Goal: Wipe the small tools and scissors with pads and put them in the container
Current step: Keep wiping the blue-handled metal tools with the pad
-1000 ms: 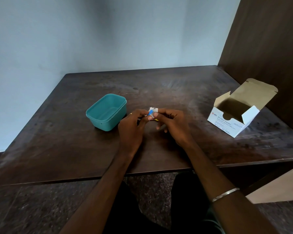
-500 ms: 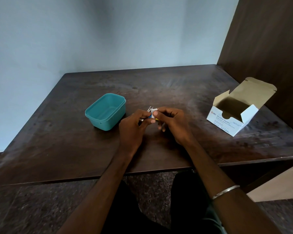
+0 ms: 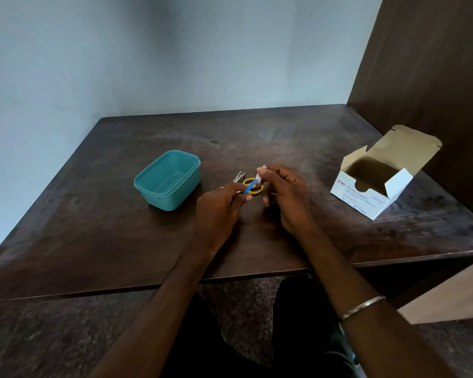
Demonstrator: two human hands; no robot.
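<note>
My left hand (image 3: 219, 207) pinches a thin blue tool (image 3: 251, 186) by its near end, held just above the table. My right hand (image 3: 284, 195) holds a small white pad (image 3: 261, 170) between thumb and forefinger at the tool's far tip. Behind the blue tool, yellow-handled scissors (image 3: 254, 190) lie on the dark table, with small metal tools (image 3: 239, 177) just left of them. The teal container (image 3: 167, 180) stands open and looks empty, to the left of my hands.
An open white cardboard box of alcohol swabs (image 3: 377, 181) sits on the right side of the wooden table (image 3: 120, 236), close to a dark wooden side panel (image 3: 432, 91). A pale wall runs behind the table. A metal bangle circles my right wrist.
My hands have drawn apart: the pad slid along to the far tip of the blue tool, uncovering the yellow scissors and the metal tools on the table behind them.
</note>
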